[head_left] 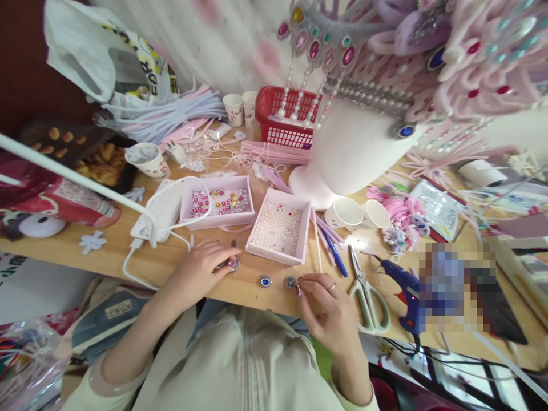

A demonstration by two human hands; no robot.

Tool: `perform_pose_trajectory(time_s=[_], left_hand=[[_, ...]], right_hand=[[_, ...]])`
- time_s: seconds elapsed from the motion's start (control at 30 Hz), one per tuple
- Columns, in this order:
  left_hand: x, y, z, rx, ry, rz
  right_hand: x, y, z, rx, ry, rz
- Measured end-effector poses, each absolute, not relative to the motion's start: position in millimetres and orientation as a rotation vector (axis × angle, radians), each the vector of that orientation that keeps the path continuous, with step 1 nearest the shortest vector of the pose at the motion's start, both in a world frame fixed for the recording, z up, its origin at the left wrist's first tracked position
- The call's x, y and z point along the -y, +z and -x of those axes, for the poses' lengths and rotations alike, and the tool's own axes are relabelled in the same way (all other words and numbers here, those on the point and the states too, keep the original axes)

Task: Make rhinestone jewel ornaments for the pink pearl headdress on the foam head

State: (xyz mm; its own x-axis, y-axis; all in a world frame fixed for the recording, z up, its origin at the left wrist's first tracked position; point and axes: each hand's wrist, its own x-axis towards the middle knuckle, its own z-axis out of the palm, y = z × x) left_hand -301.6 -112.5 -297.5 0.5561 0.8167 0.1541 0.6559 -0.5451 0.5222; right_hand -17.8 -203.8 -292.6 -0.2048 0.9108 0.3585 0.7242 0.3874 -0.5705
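Observation:
My left hand (pixel 199 271) rests at the table's front edge, its fingers closed around a small silver ornament (pixel 233 263) that shows pinkish spots and is partly covered. My right hand (pixel 327 305), with a ring on one finger, pinches the edge of a round grey ornament (pixel 290 282) between thumb and forefinger, just above or on the tabletop. Between the two hands lies a silver-rimmed ornament with a blue gem (pixel 265 281). Behind them stand a pale box of tiny beads (pixel 252 246) and a pale box of coloured gems (pixel 252 220).
Scissors (pixel 366 297), a blue glue gun (pixel 405 285) and a blue pen (pixel 334 254) lie to the right. A white mannequin head (pixel 349 148) wears a beaded headdress. Paper cups (pixel 342 212), a red basket (pixel 265 108) and a white cable (pixel 132 268) crowd the table.

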Motion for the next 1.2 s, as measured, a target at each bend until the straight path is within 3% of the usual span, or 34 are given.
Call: perform_pose_trajectory(time_s=[1.2], left_hand=[[113, -299, 290, -0.933, 0.570, -2.489]], right_hand=[[205, -310, 26, 2.067, 0.416, 1.556]])
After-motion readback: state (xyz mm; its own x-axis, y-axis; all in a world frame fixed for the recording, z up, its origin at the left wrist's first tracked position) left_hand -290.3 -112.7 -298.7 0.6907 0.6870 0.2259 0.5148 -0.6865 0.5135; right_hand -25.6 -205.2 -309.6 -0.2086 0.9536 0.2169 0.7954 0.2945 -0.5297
